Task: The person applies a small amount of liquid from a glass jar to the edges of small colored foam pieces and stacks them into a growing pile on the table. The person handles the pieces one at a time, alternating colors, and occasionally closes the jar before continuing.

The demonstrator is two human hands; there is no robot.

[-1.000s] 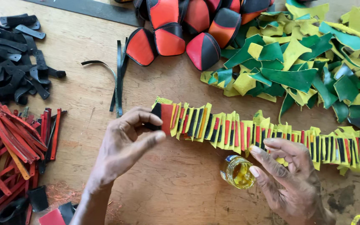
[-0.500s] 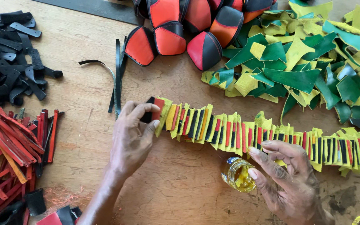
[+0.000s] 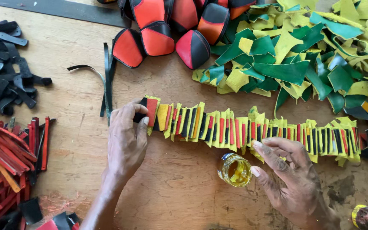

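A long row of overlapping yellow leather pieces with red and black strips (image 3: 252, 130) lies across the wooden table (image 3: 64, 55). My left hand (image 3: 126, 142) rests on the row's left end, fingertips pressing a black and red strip there. My right hand (image 3: 288, 174) lies flat below the row's middle, fingers spread and holding nothing. A small open glass jar of yellow glue (image 3: 235, 170) stands just left of its fingertips.
Red and black stitched leather panels (image 3: 158, 38) lie at the top. A heap of green and yellow scraps (image 3: 303, 55) fills the top right. Black strips (image 3: 5, 68) and red strips (image 3: 5, 157) are piled at the left. A second small jar (image 3: 365, 217) sits bottom right.
My left hand has moved up and right onto the row's left end and now presses a strip there. My right hand has stayed beside the jar.
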